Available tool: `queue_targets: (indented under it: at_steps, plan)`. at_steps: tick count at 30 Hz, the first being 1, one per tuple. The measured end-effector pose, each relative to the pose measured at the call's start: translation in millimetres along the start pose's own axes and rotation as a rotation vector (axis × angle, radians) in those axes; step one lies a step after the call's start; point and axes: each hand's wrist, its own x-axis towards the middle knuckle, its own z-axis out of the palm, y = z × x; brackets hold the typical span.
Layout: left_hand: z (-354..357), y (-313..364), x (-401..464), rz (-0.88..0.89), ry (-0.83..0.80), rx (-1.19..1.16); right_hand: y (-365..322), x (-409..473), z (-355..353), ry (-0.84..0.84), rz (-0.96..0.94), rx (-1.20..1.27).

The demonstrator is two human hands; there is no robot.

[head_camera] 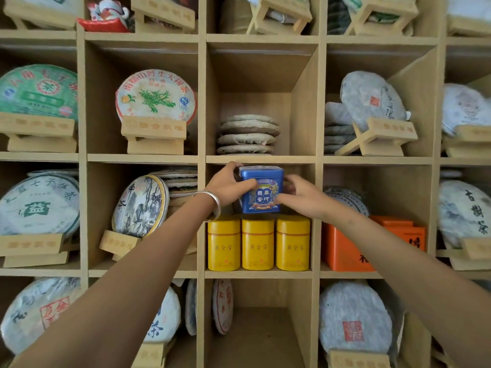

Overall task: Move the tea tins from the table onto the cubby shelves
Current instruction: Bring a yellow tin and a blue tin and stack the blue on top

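Observation:
A blue square tea tin [261, 188] with a printed label sits on top of a row of three yellow tea tins [258, 243] in the middle cubby of the wooden shelf unit [259, 274]. My left hand [228, 185] grips the blue tin's left side, a silver bangle on its wrist. My right hand [299, 196] grips its right side. The tin stands upright, just under the shelf board above. The table is out of view.
Wrapped round tea cakes on wooden stands [154, 130] fill the neighbouring cubbies. A stack of tea cakes [248, 135] lies in the cubby above. Orange boxes [345, 248] stand in the cubby to the right. The cubby below holds one leaning cake [222, 305].

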Motion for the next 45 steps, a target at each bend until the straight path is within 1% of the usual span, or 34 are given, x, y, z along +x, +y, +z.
queue_targets:
  at_steps: [4, 7, 9, 13, 19, 21, 26, 30, 37, 45]
  plan:
    - [10, -10, 4, -0.022, -0.028, -0.013, 0, 6, 20, 0.018, -0.013, 0.105]
    - [14, -18, 5, -0.065, 0.024, -0.119, 3, 9, 26, 0.038, 0.035, 0.163]
    - [14, -23, 7, -0.085, 0.039, -0.149, 4, 12, 28, 0.031, 0.053, 0.152]
    - [14, -30, 11, -0.107, 0.019, -0.101, 7, 19, 29, 0.002, 0.030, 0.116]
    - [16, -39, 19, -0.144, -0.016, -0.030, 12, 28, 30, -0.057, 0.078, 0.064]
    - [17, -41, 21, -0.149, -0.044, 0.013, 14, 31, 31, -0.074, 0.103, 0.065]
    - [12, -44, 24, -0.175, -0.140, 0.032, 18, 32, 30, -0.085, 0.139, 0.058]
    - [9, -48, 24, -0.183, -0.199, 0.138, 18, 34, 29, -0.072, 0.152, 0.019]
    - [11, -52, 25, -0.187, -0.201, 0.138, 20, 37, 30, -0.065, 0.162, -0.012]
    - [17, -54, 20, -0.179, -0.155, 0.108, 21, 38, 31, -0.073, 0.170, -0.013]
